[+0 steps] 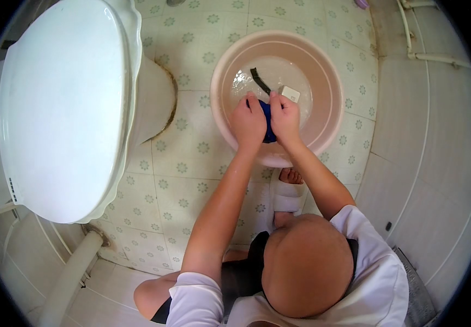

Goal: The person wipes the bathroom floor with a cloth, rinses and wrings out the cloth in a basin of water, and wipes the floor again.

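My left hand (249,122) and my right hand (285,117) are both closed on a dark blue piece of cloth (269,122), bunched between them over the near part of a pink basin (329,109). The kind of cloth item does not show. Beyond the hands, a dark, narrow strip (259,79) lies in the shallow water in the basin; whether it joins the blue cloth is hidden. A pale block (290,94), like a bar of soap with a mark on top, sits just past my right hand's fingers.
A white pedestal washbasin (63,109) stands at the left, with a pipe (72,278) below it. The basin rests on a patterned tile floor (192,158), close to my slippered foot (289,191). Along the right wall (437,147) runs a pipe (437,57).
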Demonstrator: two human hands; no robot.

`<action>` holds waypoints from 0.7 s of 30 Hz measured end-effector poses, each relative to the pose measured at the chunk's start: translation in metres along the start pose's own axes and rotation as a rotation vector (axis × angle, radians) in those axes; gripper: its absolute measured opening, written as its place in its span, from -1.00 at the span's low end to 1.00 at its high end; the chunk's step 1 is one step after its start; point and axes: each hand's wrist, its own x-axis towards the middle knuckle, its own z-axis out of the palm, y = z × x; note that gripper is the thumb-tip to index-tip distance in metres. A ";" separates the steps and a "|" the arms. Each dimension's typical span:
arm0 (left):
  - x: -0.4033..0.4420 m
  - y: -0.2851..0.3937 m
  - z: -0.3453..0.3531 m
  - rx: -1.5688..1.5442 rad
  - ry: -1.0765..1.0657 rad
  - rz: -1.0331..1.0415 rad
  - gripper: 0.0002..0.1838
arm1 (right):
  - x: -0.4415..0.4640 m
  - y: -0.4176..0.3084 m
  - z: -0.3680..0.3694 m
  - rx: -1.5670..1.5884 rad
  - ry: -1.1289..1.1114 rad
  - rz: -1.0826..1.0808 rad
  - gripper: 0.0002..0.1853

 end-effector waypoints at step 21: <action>-0.007 0.015 -0.056 -0.433 -0.803 -0.486 -0.53 | 0.008 -0.050 -0.060 0.210 -0.603 -0.036 -0.58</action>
